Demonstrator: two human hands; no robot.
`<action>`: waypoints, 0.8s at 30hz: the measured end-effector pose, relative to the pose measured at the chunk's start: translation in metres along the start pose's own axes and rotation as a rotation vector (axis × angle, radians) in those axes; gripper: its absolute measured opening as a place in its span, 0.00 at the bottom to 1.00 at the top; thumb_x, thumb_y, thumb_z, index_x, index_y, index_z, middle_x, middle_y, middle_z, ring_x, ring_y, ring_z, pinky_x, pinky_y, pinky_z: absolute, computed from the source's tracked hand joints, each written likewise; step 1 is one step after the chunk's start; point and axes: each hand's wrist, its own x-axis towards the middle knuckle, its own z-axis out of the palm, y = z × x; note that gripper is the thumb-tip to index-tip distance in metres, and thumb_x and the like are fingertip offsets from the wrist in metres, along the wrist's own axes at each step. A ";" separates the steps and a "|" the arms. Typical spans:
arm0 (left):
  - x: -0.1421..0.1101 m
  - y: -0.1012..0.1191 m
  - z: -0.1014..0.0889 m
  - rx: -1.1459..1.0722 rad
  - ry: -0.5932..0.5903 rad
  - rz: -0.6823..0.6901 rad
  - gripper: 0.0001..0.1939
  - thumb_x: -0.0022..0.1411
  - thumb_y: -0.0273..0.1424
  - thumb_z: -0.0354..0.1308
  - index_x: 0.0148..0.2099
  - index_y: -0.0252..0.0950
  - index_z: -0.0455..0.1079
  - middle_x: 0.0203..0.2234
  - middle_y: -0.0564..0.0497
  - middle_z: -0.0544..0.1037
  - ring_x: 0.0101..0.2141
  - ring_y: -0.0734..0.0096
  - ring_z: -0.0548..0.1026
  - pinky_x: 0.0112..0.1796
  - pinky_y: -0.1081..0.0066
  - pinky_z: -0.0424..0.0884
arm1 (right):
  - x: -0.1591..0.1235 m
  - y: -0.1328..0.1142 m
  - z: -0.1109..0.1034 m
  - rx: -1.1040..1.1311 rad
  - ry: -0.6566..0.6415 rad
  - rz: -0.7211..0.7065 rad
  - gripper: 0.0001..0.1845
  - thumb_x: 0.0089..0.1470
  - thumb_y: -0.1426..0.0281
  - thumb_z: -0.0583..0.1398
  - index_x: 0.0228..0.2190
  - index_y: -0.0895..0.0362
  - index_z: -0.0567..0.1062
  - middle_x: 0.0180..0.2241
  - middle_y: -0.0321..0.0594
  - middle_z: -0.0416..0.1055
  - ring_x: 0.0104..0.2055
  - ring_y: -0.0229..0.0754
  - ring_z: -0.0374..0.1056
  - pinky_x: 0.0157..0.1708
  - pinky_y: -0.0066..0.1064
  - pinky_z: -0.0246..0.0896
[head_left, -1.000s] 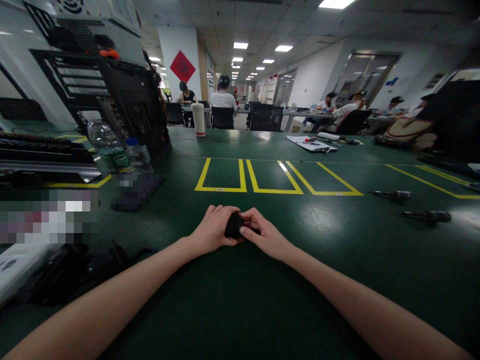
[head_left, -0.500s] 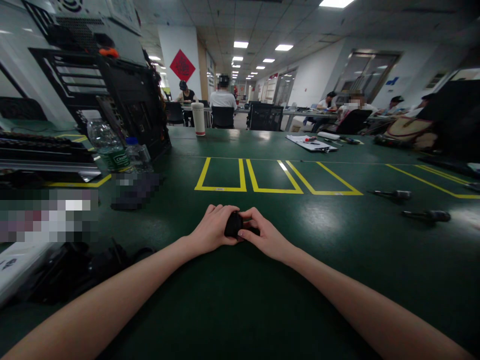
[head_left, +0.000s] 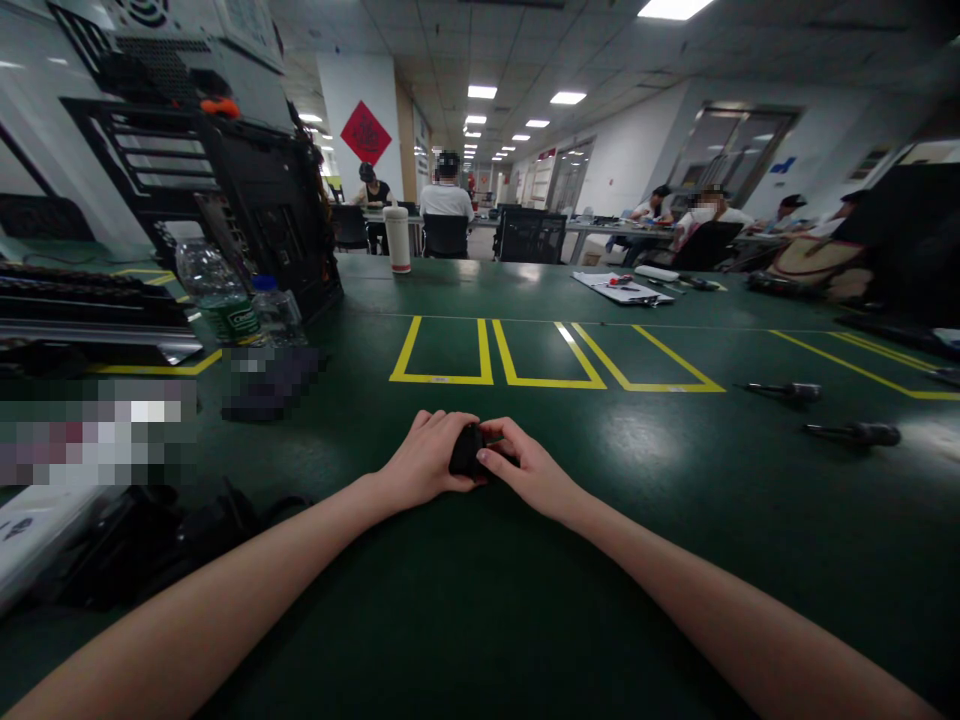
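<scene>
A small black rounded object (head_left: 465, 452) sits between my two hands at the middle of the green table; its kind cannot be made out. My left hand (head_left: 427, 455) is wrapped round its left side, fingers over the far edge and thumb at the near edge. The thumb and fingertips of my right hand (head_left: 521, 462) pinch its right side. Much of the object is hidden behind my fingers. Both forearms rest low over the table, reaching in from the bottom corners.
Yellow tape outlines (head_left: 540, 381) mark the green table (head_left: 480, 600) ahead. Two screwdrivers (head_left: 855, 433) lie at right. At left stand plastic bottles (head_left: 217, 290) and a black computer case (head_left: 262, 200). A clipboard (head_left: 622, 287) and a white cup (head_left: 397, 238) are farther back. People sit beyond.
My right thumb has shifted slightly upward on the black object. My left hand and the object look almost unmoved.
</scene>
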 end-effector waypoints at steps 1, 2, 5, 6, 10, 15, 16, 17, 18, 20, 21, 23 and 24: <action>0.000 0.000 0.000 0.000 0.000 0.000 0.29 0.46 0.39 0.60 0.48 0.36 0.54 0.39 0.48 0.68 0.38 0.62 0.66 0.38 0.65 0.57 | -0.001 -0.001 0.000 0.001 -0.013 -0.005 0.12 0.52 0.67 0.53 0.39 0.54 0.61 0.39 0.39 0.62 0.41 0.41 0.63 0.38 0.36 0.64; 0.000 -0.001 0.000 -0.001 -0.001 -0.002 0.29 0.46 0.38 0.60 0.48 0.36 0.54 0.39 0.48 0.68 0.38 0.62 0.66 0.38 0.65 0.57 | -0.001 -0.002 -0.001 0.008 -0.030 -0.015 0.11 0.52 0.67 0.53 0.39 0.54 0.61 0.40 0.39 0.62 0.42 0.41 0.63 0.39 0.36 0.64; 0.000 -0.001 0.000 -0.011 -0.012 -0.009 0.28 0.46 0.37 0.60 0.48 0.37 0.54 0.39 0.49 0.68 0.38 0.63 0.66 0.38 0.65 0.57 | -0.004 -0.004 -0.002 0.030 -0.062 -0.050 0.12 0.50 0.69 0.55 0.39 0.53 0.61 0.41 0.38 0.61 0.44 0.40 0.62 0.41 0.36 0.63; -0.001 -0.001 0.000 -0.014 -0.014 -0.010 0.28 0.46 0.37 0.60 0.48 0.37 0.54 0.39 0.49 0.68 0.38 0.63 0.66 0.38 0.65 0.57 | -0.004 -0.005 -0.001 0.031 -0.057 -0.056 0.12 0.50 0.70 0.55 0.39 0.53 0.61 0.41 0.37 0.61 0.44 0.40 0.62 0.41 0.36 0.62; 0.000 0.000 -0.001 -0.003 -0.009 -0.009 0.29 0.46 0.38 0.60 0.49 0.36 0.54 0.40 0.48 0.68 0.38 0.62 0.66 0.38 0.65 0.57 | -0.002 -0.002 0.001 0.042 0.009 -0.053 0.09 0.51 0.69 0.54 0.37 0.53 0.62 0.38 0.36 0.62 0.42 0.39 0.64 0.39 0.34 0.64; 0.000 0.000 0.001 0.019 -0.006 -0.010 0.30 0.45 0.38 0.60 0.49 0.36 0.54 0.39 0.48 0.68 0.38 0.61 0.66 0.38 0.65 0.57 | 0.000 0.001 0.002 0.039 0.031 -0.036 0.11 0.50 0.69 0.54 0.38 0.54 0.61 0.38 0.37 0.63 0.42 0.40 0.63 0.40 0.36 0.63; 0.000 0.000 0.001 0.015 -0.002 -0.010 0.30 0.45 0.38 0.60 0.49 0.36 0.54 0.39 0.48 0.68 0.38 0.62 0.66 0.38 0.65 0.57 | 0.000 0.001 0.002 0.027 0.028 -0.024 0.12 0.50 0.68 0.54 0.39 0.55 0.61 0.39 0.38 0.63 0.43 0.40 0.63 0.41 0.37 0.62; 0.000 -0.001 0.002 0.009 -0.001 -0.009 0.30 0.45 0.39 0.60 0.49 0.36 0.54 0.39 0.48 0.68 0.38 0.62 0.66 0.38 0.65 0.57 | 0.000 0.000 0.001 0.014 0.024 -0.014 0.13 0.51 0.68 0.54 0.40 0.55 0.61 0.39 0.39 0.63 0.43 0.41 0.63 0.42 0.38 0.62; 0.000 -0.001 0.002 0.005 0.001 -0.008 0.30 0.45 0.38 0.60 0.49 0.36 0.54 0.39 0.48 0.68 0.38 0.62 0.66 0.38 0.65 0.57 | 0.000 -0.001 0.001 0.005 0.017 -0.009 0.13 0.51 0.68 0.54 0.40 0.55 0.61 0.39 0.39 0.63 0.43 0.41 0.62 0.42 0.38 0.61; 0.000 -0.001 0.001 0.000 0.000 -0.007 0.30 0.45 0.38 0.60 0.48 0.36 0.54 0.39 0.48 0.68 0.38 0.63 0.66 0.38 0.65 0.57 | -0.002 -0.003 0.000 0.003 -0.009 -0.020 0.12 0.50 0.68 0.54 0.39 0.55 0.62 0.39 0.38 0.63 0.43 0.41 0.62 0.43 0.38 0.61; 0.000 -0.001 0.000 -0.001 -0.004 -0.007 0.29 0.45 0.37 0.61 0.48 0.36 0.54 0.39 0.49 0.68 0.38 0.63 0.65 0.38 0.65 0.57 | -0.003 -0.004 -0.001 0.005 -0.020 -0.036 0.12 0.50 0.69 0.55 0.39 0.54 0.62 0.40 0.38 0.62 0.43 0.40 0.62 0.43 0.38 0.61; 0.000 0.000 -0.001 -0.002 -0.017 -0.004 0.29 0.45 0.35 0.60 0.49 0.36 0.54 0.39 0.49 0.68 0.38 0.63 0.65 0.38 0.65 0.57 | -0.004 -0.004 -0.001 0.009 -0.028 -0.073 0.14 0.48 0.71 0.56 0.39 0.54 0.61 0.40 0.37 0.62 0.44 0.40 0.62 0.43 0.37 0.61; -0.001 0.000 -0.002 -0.002 -0.020 -0.003 0.29 0.45 0.35 0.60 0.49 0.36 0.54 0.39 0.48 0.68 0.38 0.62 0.65 0.38 0.65 0.57 | -0.004 -0.004 0.000 0.012 -0.028 -0.083 0.14 0.48 0.71 0.56 0.39 0.54 0.61 0.40 0.37 0.61 0.44 0.39 0.62 0.43 0.36 0.61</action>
